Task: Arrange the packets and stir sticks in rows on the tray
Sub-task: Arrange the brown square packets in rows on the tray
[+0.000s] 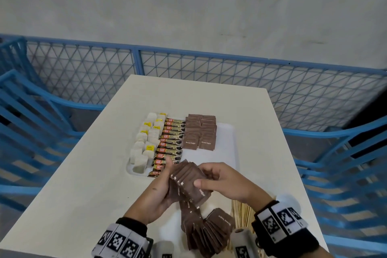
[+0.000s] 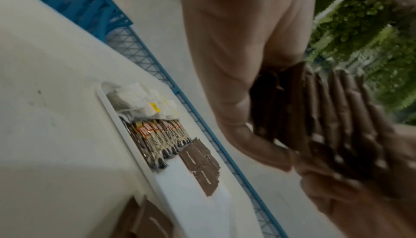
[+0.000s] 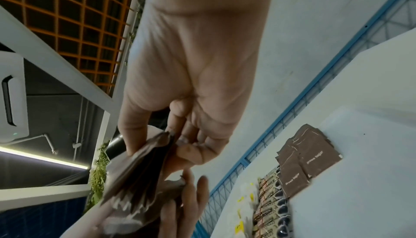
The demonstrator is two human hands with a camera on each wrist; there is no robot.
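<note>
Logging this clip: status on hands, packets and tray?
Both hands, left hand and right hand, grip a fanned stack of brown sugar packets above the table. Tray right side bare. Stir sticks untouched. Nothing blocking.

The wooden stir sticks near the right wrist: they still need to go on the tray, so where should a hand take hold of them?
Probably mid-length, pinched across the bundle from above. The stir sticks lie flat on the table, thin and fanned; their near ends are hidden under the right hand and wrist.

White table (image 1: 88, 174) — tray (image 1: 227, 148), sugar packets (image 1: 211, 230), sticks (image 1: 240, 213).
</note>
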